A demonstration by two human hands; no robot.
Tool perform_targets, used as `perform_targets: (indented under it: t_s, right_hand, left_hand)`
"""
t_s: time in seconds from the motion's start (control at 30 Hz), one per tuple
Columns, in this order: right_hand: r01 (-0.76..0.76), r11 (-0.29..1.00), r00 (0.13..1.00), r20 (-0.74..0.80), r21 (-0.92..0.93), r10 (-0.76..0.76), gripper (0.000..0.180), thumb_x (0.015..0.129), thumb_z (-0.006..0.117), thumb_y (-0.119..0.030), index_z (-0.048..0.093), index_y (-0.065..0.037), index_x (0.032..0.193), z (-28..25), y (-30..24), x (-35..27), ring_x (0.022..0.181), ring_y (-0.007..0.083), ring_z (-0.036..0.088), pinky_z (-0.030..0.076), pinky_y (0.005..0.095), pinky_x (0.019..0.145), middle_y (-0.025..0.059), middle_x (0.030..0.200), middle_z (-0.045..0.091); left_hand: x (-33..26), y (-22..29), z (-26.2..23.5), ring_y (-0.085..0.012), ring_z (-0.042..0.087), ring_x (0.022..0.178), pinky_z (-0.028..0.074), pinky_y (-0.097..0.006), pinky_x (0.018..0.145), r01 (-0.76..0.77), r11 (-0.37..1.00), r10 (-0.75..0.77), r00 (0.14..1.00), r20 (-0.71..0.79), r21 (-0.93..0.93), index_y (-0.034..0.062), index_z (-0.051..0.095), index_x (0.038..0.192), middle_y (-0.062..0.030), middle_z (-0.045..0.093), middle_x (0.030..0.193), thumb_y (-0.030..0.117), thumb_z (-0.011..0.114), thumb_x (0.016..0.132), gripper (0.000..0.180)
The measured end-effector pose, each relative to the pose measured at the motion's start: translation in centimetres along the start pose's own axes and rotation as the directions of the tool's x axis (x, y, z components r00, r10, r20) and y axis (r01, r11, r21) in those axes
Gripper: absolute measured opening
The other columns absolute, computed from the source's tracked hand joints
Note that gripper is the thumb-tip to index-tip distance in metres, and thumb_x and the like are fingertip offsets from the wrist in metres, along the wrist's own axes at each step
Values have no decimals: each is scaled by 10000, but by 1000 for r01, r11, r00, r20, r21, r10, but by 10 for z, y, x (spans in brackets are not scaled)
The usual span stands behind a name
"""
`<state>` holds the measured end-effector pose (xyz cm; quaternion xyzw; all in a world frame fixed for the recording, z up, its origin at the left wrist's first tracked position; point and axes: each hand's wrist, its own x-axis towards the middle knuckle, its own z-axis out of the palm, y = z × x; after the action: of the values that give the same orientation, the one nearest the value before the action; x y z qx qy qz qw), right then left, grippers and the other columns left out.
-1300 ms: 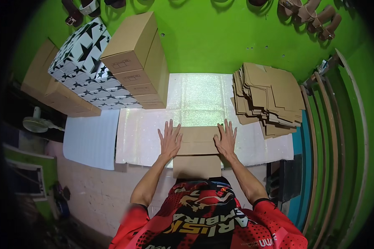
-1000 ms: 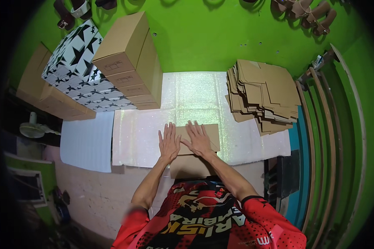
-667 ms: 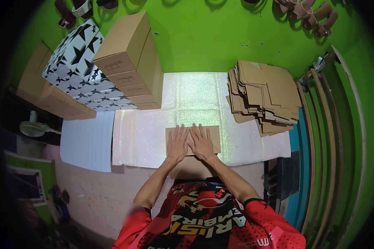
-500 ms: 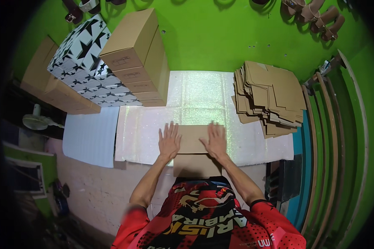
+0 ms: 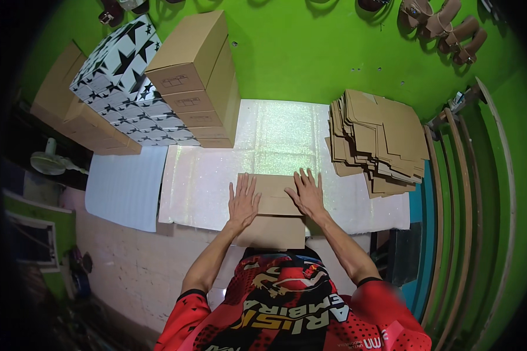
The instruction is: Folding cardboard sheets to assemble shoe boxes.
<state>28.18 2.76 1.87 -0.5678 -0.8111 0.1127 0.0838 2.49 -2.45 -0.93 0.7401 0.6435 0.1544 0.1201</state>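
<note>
A bright green wall (image 5: 310, 64) is seen behind everything, smooth and matt. Against it, a glittery, pale sheet (image 5: 275, 152) is spread flat, and all else is placed relative to this sheet. At its far left corner, plain brown cardboard boxes (image 5: 196, 76) are stacked, with black-and-white star-patterned boxes (image 5: 126, 88) just left of them. On its right edge, a ragged pile of flat cardboard blanks (image 5: 377, 140) is heaped. A white foam sheet (image 5: 123, 187) is laid just left of the sheet.

At the near middle edge of the sheet, a flat brown cardboard piece (image 5: 275, 210) is pressed down, smooth and rectangular. Its long axis is run from the person toward the wall, and its near end is hung over the sheet's edge.

The left hand (image 5: 243, 202) is laid flat on the piece's left side, fingers spread, nothing gripped. The right hand (image 5: 307, 196) is laid flat on its right side, likewise open. Compared with half a second ago, the hands are set slightly further apart.
</note>
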Motion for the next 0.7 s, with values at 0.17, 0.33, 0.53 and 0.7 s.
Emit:
perform_targets:
  t_s: [0.17, 0.33, 0.53, 0.7]
  right_hand:
    - [182, 970, 978, 70, 164, -196, 763, 978, 602, -662, 569, -113, 1507, -1, 3, 38, 1359, 371, 577, 380, 563, 1199, 165, 1427, 650]
    - [215, 952, 972, 49, 216, -230, 704, 929, 675, -649, 672, -99, 1369, -8, -4, 47, 1000, 378, 712, 536, 507, 946, 154, 1081, 751]
    - [173, 972, 983, 34, 162, -180, 632, 905, 723, -600, 705, -94, 1282, -2, -9, 46, 979, 369, 718, 539, 505, 938, 135, 1020, 752]
    - [158, 982, 987, -8, 107, -158, 570, 897, 753, -546, 704, -103, 1252, 3, -11, 43, 963, 367, 716, 522, 549, 974, 124, 1023, 742]
  left_hand:
    - [-2, 13, 3, -333, 203, 1621, 91, -600, 1303, -19, 996, 24, 998, -51, 85, 107, 385, 1642, -155, 278, 1736, 386, 496, 1089, 629]
    - [-33, 32, 1, -310, 284, 1593, 130, -584, 1306, -202, 979, 203, 977, 63, -29, 81, 417, 1616, -144, 378, 1688, 456, 535, 1066, 676]
    - [-45, 37, 7, -282, 299, 1589, 132, -557, 1315, -262, 964, 258, 963, 72, 47, 80, 368, 1637, -132, 377, 1691, 508, 498, 1076, 718]
    - [-46, 37, 10, -280, 300, 1590, 139, -564, 1310, -272, 960, 265, 960, 91, 72, 87, 369, 1637, -129, 376, 1693, 465, 489, 1090, 676]
